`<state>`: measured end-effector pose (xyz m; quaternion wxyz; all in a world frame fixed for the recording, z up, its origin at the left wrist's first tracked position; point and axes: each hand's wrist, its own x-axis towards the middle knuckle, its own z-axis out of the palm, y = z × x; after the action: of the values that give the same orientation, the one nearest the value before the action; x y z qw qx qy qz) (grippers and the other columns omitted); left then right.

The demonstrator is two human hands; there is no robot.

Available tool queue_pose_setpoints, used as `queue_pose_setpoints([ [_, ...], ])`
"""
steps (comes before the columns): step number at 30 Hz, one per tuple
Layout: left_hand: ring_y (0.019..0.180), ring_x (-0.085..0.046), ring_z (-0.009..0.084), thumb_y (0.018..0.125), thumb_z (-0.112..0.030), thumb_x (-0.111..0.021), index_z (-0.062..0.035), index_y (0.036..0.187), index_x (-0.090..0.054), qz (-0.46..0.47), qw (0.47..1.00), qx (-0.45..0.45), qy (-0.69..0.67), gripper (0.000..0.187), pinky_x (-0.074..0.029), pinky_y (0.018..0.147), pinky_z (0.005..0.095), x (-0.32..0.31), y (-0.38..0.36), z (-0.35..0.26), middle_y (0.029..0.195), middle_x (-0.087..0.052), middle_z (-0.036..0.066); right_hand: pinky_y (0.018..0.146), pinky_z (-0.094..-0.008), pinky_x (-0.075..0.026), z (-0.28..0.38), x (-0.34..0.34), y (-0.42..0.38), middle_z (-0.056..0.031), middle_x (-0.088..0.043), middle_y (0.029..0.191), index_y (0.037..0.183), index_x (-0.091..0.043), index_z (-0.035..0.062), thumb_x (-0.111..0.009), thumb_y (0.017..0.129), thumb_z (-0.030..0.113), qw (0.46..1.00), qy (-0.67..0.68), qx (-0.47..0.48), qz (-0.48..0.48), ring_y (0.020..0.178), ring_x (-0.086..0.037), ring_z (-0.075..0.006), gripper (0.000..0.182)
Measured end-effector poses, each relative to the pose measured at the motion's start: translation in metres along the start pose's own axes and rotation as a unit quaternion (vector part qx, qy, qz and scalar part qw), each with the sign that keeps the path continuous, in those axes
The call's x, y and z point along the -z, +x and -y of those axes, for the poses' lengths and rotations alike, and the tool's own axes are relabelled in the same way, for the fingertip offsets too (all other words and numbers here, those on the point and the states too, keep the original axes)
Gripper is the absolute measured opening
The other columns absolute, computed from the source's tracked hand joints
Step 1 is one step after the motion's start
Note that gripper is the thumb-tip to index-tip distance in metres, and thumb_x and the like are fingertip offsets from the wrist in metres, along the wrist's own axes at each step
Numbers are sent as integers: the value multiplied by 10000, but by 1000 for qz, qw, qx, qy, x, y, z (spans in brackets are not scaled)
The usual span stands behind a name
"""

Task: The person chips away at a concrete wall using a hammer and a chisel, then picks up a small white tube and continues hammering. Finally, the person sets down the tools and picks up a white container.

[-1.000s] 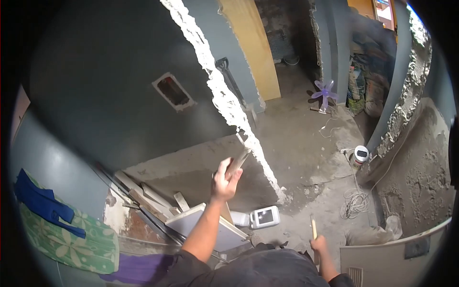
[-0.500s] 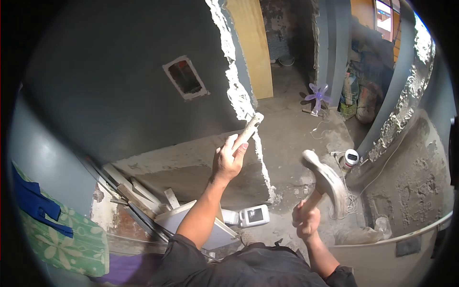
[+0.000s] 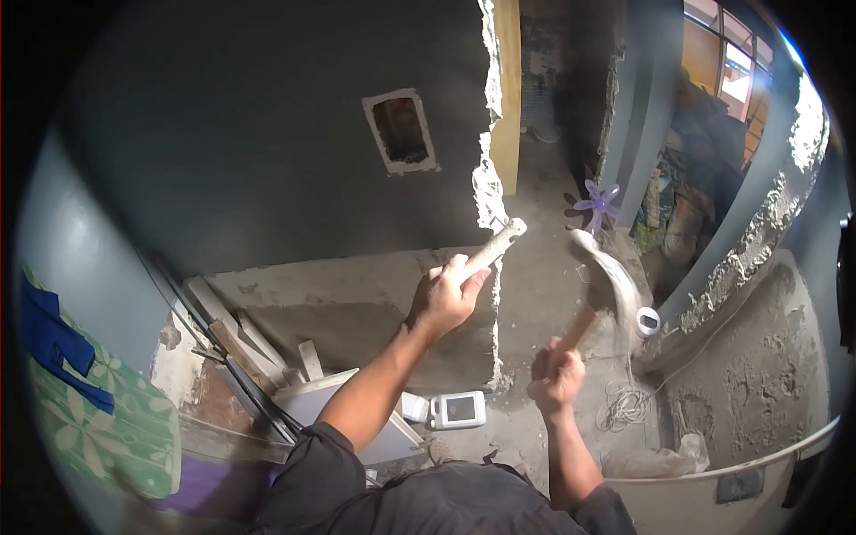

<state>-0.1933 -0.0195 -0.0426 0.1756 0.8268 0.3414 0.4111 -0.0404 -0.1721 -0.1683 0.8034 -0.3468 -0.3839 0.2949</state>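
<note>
My left hand [image 3: 446, 297] is wrapped round a pale, dusty rod-like tool [image 3: 491, 252]. The far end of that tool is at the rough, broken white edge [image 3: 488, 192] of the dark grey wall [image 3: 267, 160]. To the right, my right hand [image 3: 559, 373] grips the wooden handle of a hammer [image 3: 612, 272]. The hammer's head is raised, blurred by motion and apart from the tool. A rectangular hole [image 3: 401, 132] with a pale rim is cut in the wall, left of the broken edge.
A white jug [image 3: 459, 410] stands on the floor below the wall edge. Coiled cable [image 3: 623, 407], a white round container [image 3: 647, 321] and a purple flower-shaped object [image 3: 596, 205] are to the right. Boards [image 3: 239, 334] lean at the left, near green patterned cloth [image 3: 102, 423].
The view has shifted, so the wall edge appears farther right. The hammer's head stands higher in the view, and my right hand has risen slightly. Both hands keep their grips.
</note>
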Motion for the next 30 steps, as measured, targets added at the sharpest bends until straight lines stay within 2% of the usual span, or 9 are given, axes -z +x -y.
queue_pose_setpoints([
  [2, 594, -641, 397, 952, -232, -657, -15, 879, -589, -36, 997, -64, -11, 239, -471, 509, 423, -8, 0, 16, 625, -593, 194, 572, -264, -463, 35, -16, -10, -69, -542, 910, 1037, -540, 46, -500, 1014, 398, 989, 127, 51, -50, 690, -526, -139, 355],
  [3, 598, -644, 397, 952, -228, -656, -15, 885, -594, -28, 998, -55, -4, 232, -473, 510, 421, -7, 1, 16, 626, -595, 194, 615, -309, -495, 37, -10, -14, -65, -550, 902, 942, -523, 82, -542, 980, 428, 965, -198, 156, -69, 680, -532, -163, 348],
  [6, 605, -653, 394, 948, -229, -655, -14, 879, -586, -21, 998, -54, -6, 236, -486, 510, 429, -2, 5, 14, 631, -607, 201, 675, -410, -455, 75, -40, -2, -70, -504, 780, 871, -464, 95, -576, 929, 409, 950, 107, 278, 100, 651, -469, -226, 339],
  [7, 608, -659, 393, 945, -235, -655, -13, 867, -572, -19, 998, -63, -14, 249, -497, 509, 439, -1, 4, 12, 634, -618, 207, 661, -394, -429, 57, -35, -4, -71, -478, 746, 909, -484, 82, -549, 938, 411, 956, 161, 227, 89, 656, -471, -227, 336],
  [8, 608, -659, 393, 945, -235, -655, -13, 867, -572, -15, 998, -63, -16, 249, -497, 509, 439, 0, 2, 10, 634, -618, 207, 695, -402, -445, 42, -22, -7, -67, -470, 721, 937, -504, 66, -493, 972, 449, 951, -273, 133, 52, 695, -518, -215, 384],
  [9, 611, -658, 397, 944, -232, -654, -12, 864, -569, -10, 999, -44, -10, 249, -496, 507, 440, 1, 3, 8, 632, -614, 213, 616, -373, -460, -7, -28, 5, -43, -465, 676, 955, -514, 44, -443, 1013, 474, 939, -226, 257, -31, 638, -535, -187, 439],
  [14, 598, -653, 406, 951, -250, -648, -12, 803, -551, -25, 997, -79, 4, 297, -474, 483, 453, -14, 6, 33, 622, -612, 224, 413, -247, -337, -28, -5, 2, -5, -503, 625, 952, -531, 49, -497, 1002, 536, 992, 25, -77, -97, 450, -419, -97, 491],
  [22, 561, -647, 387, 955, -255, -649, -16, 778, -542, -2, 1000, -18, -19, 316, -466, 467, 442, -3, 8, 4, 591, -597, 208, 584, -376, -459, 78, -42, 11, -69, -481, 732, 980, -454, 81, -430, 917, 747, 959, 69, 275, 16, 593, -486, -190, 669],
  [30, 577, -629, 408, 940, -225, -669, -5, 800, -571, -34, 997, -48, 47, 279, -456, 494, 444, -12, 11, 19, 631, -581, 227, 415, -244, -323, -21, -15, 1, -1, -452, 595, 911, -501, 41, -472, 1020, 519, 997, -63, -31, 8, 459, -396, -89, 491],
])
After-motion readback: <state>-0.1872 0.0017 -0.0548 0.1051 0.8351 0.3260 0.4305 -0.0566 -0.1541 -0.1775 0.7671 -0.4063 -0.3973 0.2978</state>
